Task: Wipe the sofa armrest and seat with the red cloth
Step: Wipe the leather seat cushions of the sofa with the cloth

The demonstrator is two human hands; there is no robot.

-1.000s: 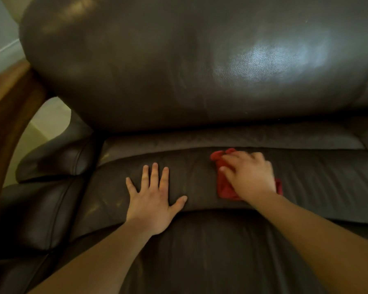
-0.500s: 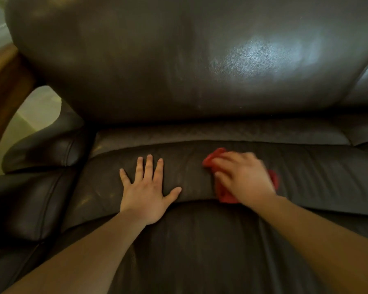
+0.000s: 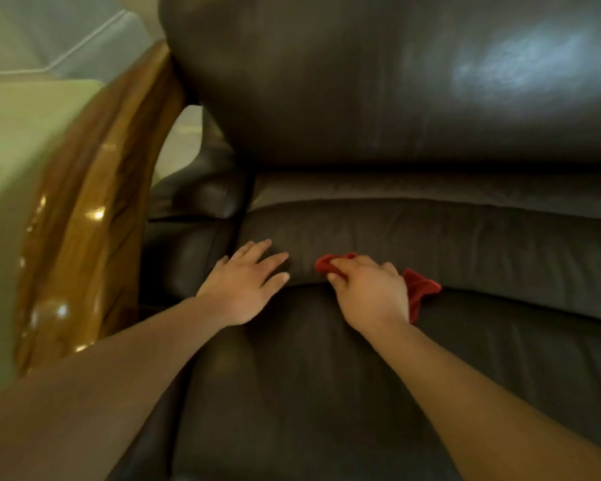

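At frame centre the right hand [image 3: 370, 293] grips the crumpled red cloth [image 3: 420, 289] on the dark leather seat cushion [image 3: 465, 244], the left hand [image 3: 247, 282] lies open – wiping seems underway, the wooden armrest [image 3: 84, 220] perhaps remaining.

i see open seat [image 3: 500, 244] rightward; the armrest [image 3: 184, 244] and my flat left hand [image 3: 245, 286] block leftward.
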